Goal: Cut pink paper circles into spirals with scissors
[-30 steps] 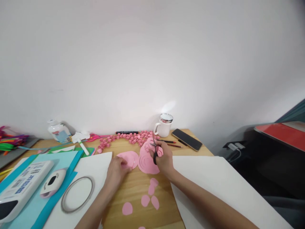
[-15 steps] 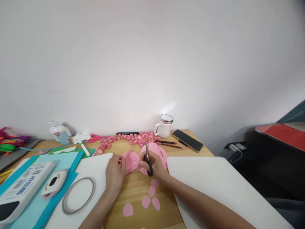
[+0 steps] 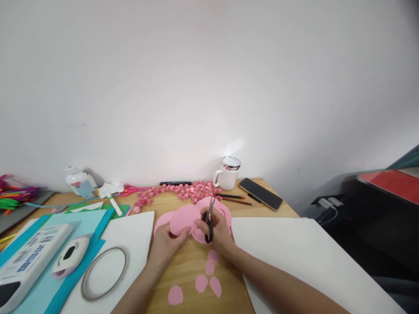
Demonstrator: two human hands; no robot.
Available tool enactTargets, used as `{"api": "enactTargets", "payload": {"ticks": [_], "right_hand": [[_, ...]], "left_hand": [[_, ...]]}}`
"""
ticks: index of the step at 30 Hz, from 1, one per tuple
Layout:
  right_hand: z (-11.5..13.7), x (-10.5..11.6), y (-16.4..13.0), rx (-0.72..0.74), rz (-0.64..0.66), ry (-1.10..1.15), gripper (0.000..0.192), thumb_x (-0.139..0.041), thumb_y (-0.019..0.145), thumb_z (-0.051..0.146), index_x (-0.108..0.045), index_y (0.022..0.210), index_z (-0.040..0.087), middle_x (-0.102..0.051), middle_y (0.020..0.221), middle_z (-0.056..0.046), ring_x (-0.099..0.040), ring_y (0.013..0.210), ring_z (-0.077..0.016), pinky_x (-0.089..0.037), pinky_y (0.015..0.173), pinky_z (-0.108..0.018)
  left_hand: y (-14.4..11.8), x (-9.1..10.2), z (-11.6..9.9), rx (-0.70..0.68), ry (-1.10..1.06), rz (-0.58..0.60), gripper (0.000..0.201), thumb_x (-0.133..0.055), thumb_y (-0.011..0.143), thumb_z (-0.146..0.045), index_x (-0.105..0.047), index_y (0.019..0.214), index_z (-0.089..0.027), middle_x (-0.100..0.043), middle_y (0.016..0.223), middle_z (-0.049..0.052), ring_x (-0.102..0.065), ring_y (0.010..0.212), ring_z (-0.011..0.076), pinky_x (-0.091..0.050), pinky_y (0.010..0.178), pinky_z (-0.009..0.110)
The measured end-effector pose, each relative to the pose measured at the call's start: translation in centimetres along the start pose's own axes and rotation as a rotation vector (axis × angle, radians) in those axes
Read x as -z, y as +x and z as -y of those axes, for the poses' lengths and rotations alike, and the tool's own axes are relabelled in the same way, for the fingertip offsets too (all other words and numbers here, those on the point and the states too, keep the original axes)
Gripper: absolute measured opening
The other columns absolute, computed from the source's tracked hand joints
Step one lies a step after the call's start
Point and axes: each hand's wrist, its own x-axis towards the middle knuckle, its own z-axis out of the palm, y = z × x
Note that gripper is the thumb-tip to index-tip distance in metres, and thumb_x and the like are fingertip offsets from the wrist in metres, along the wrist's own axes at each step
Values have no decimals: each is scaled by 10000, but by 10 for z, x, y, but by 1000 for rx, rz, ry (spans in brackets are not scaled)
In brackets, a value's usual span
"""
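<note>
Left fingers pinch a pink paper disc, right fingers grip scissors, blades perhaps ajar: a slip could nick it!

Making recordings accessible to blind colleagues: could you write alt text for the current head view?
A left hand holds a pink paper disc while the right hand holds black-handled scissors over a wooden table. Beyond lie small pink curls, a white mug and a phone.

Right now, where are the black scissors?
In the head view, the black scissors are in the right hand, right of the disc in the left hand.
</note>
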Motion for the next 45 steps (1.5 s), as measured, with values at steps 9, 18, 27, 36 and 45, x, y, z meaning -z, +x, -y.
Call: {"api": "enactTargets", "payload": {"ticks": [9, 18, 27, 36, 45], "right_hand": [[0, -3, -11, -21, 429, 40, 306, -747, 626, 341, -567, 833, 204, -534, 706, 16, -498, 662, -150, -399, 627, -264], [-11, -3, -12, 23, 494, 92, 371, -784, 598, 326, -539, 838, 184, -562, 799, -11, -538, 743, -162, -416, 692, -275], [-4, -9, -17, -3, 519, 171, 347, -760, 631, 354, -519, 818, 187, -565, 740, 0, -535, 706, -158, -426, 649, -273], [-2, -10, -18, -32, 477, 166, 336, -727, 653, 423, -515, 757, 183, -512, 648, 29, -470, 587, -124, -363, 572, -250], [5, -11, -20, -69, 451, 131, 428, -727, 595, 524, -505, 721, 181, -481, 646, 27, -394, 581, -114, -303, 519, -231]], "left_hand": [[-6, 8, -7, -37, -193, -251, 260, -599, 725, -307, -635, 522, -150, -628, 444, 2, -572, 413, 141, -477, 468, 225], [-12, 1, -15, -69, -179, -222, 266, -659, 670, -330, -640, 476, -148, -623, 423, 3, -565, 403, 129, -459, 434, 191], [-10, 2, -16, -8, -43, -178, 344, -647, 652, -364, -559, 386, -164, -601, 387, 17, -555, 386, 147, -433, 415, 205], [-13, 0, -15, 48, 21, -158, 377, -612, 676, -377, -517, 372, -176, -519, 316, -1, -489, 337, 133, -411, 411, 218], [-10, 3, -17, 63, 10, -146, 458, -632, 646, -384, -389, 304, -200, -430, 277, -27, -410, 318, 109, -347, 364, 210]]}}
